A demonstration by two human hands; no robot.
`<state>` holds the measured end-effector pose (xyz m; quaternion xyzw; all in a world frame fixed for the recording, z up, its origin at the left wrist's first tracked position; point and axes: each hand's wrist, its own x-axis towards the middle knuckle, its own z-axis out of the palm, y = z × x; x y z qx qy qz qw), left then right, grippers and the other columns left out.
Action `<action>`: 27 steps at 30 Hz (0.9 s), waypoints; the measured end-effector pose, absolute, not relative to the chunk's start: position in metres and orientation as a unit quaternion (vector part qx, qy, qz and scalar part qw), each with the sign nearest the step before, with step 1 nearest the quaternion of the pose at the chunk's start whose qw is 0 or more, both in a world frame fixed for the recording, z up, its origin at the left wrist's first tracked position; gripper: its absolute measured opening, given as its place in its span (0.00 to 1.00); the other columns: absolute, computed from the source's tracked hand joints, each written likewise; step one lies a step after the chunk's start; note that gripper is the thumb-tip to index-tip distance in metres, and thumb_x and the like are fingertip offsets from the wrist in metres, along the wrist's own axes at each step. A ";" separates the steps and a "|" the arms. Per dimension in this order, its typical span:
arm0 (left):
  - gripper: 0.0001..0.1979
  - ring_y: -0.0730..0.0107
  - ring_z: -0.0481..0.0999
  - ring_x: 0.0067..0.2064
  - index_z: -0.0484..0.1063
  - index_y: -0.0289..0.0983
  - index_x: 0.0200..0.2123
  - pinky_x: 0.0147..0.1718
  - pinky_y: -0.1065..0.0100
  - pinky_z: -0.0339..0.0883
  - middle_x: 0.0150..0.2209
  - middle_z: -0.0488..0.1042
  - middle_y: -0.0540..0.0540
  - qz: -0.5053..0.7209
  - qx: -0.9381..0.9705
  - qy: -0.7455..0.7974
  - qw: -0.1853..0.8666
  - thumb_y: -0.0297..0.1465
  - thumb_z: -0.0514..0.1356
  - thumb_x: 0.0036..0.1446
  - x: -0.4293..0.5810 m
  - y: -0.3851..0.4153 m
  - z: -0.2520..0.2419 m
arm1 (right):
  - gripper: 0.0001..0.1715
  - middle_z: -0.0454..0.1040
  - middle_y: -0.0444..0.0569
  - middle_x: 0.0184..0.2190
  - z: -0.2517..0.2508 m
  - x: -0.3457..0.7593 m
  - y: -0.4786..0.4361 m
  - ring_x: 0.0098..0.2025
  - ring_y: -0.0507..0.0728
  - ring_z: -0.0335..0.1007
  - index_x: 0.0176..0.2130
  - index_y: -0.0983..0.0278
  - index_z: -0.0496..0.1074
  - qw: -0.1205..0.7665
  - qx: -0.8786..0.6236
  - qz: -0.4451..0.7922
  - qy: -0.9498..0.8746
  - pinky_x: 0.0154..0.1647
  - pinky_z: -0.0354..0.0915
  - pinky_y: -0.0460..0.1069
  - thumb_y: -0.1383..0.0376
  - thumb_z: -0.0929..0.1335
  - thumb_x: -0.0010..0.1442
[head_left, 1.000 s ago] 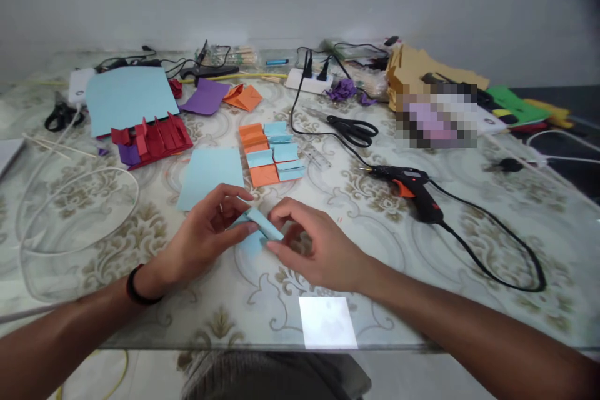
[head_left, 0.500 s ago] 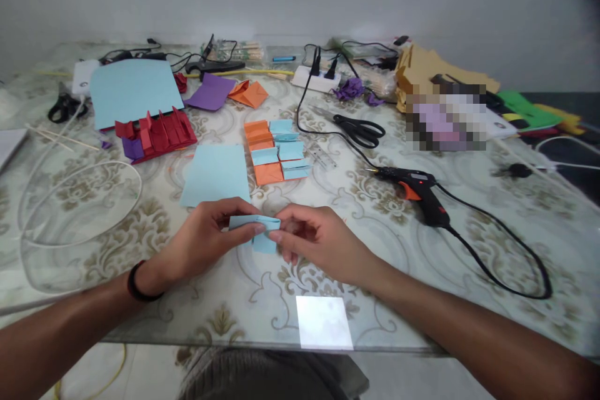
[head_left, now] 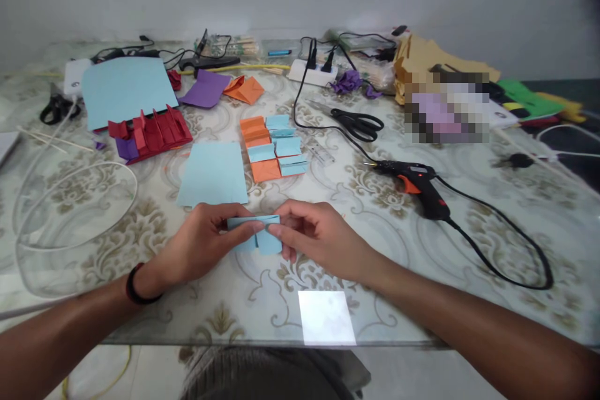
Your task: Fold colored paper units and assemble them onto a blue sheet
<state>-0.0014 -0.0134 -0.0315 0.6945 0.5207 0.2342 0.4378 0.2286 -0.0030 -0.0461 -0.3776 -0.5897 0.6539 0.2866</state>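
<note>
Folded blue paper has spread wider along its lower side; just below frame centre, it sits between left hand and right hand, each grip pinched closed on it.

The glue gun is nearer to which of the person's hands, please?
The right hand: it is left of the glue gun, while the left hand is farther left, beyond the right hand.

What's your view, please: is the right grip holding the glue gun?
No, the right grip holds blue paper; the glue gun lies apart.
</note>
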 end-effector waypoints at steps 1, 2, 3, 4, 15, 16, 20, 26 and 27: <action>0.21 0.76 0.54 0.25 0.81 0.36 0.33 0.23 0.71 0.49 0.23 0.63 0.54 0.230 0.696 0.523 0.434 0.47 0.60 0.67 -0.002 -0.014 -0.031 | 0.16 0.74 0.40 0.23 -0.047 0.229 -0.003 0.23 0.50 0.72 0.42 0.63 0.73 0.294 -0.372 0.653 -0.590 0.26 0.71 0.45 0.55 0.75 0.63; 0.21 0.76 0.54 0.25 0.81 0.36 0.34 0.23 0.71 0.49 0.23 0.62 0.54 0.225 0.698 0.526 0.431 0.47 0.60 0.68 -0.002 -0.014 -0.031 | 0.16 0.74 0.39 0.25 -0.047 0.229 -0.003 0.23 0.50 0.72 0.45 0.62 0.72 0.301 -0.366 0.652 -0.592 0.26 0.71 0.45 0.56 0.75 0.64; 0.22 0.76 0.54 0.25 0.81 0.36 0.34 0.23 0.71 0.49 0.23 0.62 0.54 0.219 0.701 0.527 0.428 0.47 0.59 0.68 -0.002 -0.014 -0.031 | 0.16 0.73 0.38 0.25 -0.047 0.229 -0.004 0.23 0.49 0.72 0.48 0.61 0.72 0.307 -0.361 0.648 -0.596 0.26 0.71 0.45 0.56 0.74 0.65; 0.22 0.76 0.53 0.25 0.81 0.36 0.34 0.23 0.71 0.49 0.22 0.61 0.54 0.216 0.704 0.527 0.425 0.47 0.58 0.69 -0.002 -0.014 -0.031 | 0.16 0.72 0.37 0.26 -0.047 0.229 -0.004 0.23 0.49 0.72 0.51 0.60 0.71 0.311 -0.356 0.642 -0.604 0.26 0.71 0.44 0.57 0.73 0.66; 0.14 0.74 0.69 0.29 0.80 0.41 0.52 0.27 0.73 0.61 0.34 0.81 0.51 0.241 0.734 0.478 0.418 0.40 0.60 0.69 0.002 -0.017 -0.031 | 0.08 0.65 0.35 0.20 -0.045 0.229 -0.007 0.21 0.48 0.68 0.45 0.61 0.75 0.339 -0.374 0.553 -0.663 0.22 0.64 0.43 0.61 0.72 0.66; 0.14 0.73 0.70 0.30 0.80 0.41 0.53 0.27 0.73 0.62 0.35 0.81 0.50 0.242 0.736 0.476 0.416 0.39 0.60 0.70 0.003 -0.017 -0.031 | 0.08 0.64 0.35 0.20 -0.045 0.229 -0.007 0.20 0.48 0.68 0.45 0.61 0.75 0.336 -0.375 0.564 -0.654 0.21 0.64 0.43 0.61 0.72 0.66; 0.14 0.73 0.72 0.30 0.80 0.40 0.51 0.28 0.73 0.63 0.35 0.82 0.50 0.239 0.741 0.476 0.409 0.38 0.58 0.71 0.003 -0.018 -0.029 | 0.09 0.63 0.35 0.20 -0.045 0.228 -0.009 0.19 0.49 0.68 0.45 0.60 0.75 0.336 -0.383 0.583 -0.633 0.20 0.63 0.43 0.59 0.72 0.67; 0.14 0.74 0.70 0.29 0.81 0.38 0.46 0.27 0.73 0.61 0.31 0.79 0.52 0.229 0.749 0.473 0.403 0.38 0.57 0.72 0.003 -0.019 -0.029 | 0.07 0.63 0.35 0.19 -0.043 0.226 -0.010 0.19 0.48 0.66 0.44 0.60 0.74 0.352 -0.391 0.558 -0.642 0.20 0.62 0.43 0.60 0.71 0.67; 0.14 0.74 0.70 0.29 0.81 0.38 0.45 0.27 0.73 0.62 0.31 0.79 0.51 0.229 0.750 0.472 0.403 0.38 0.57 0.72 0.003 -0.019 -0.029 | 0.07 0.63 0.34 0.19 -0.043 0.225 -0.011 0.19 0.48 0.66 0.44 0.60 0.74 0.354 -0.393 0.552 -0.644 0.20 0.63 0.43 0.60 0.71 0.66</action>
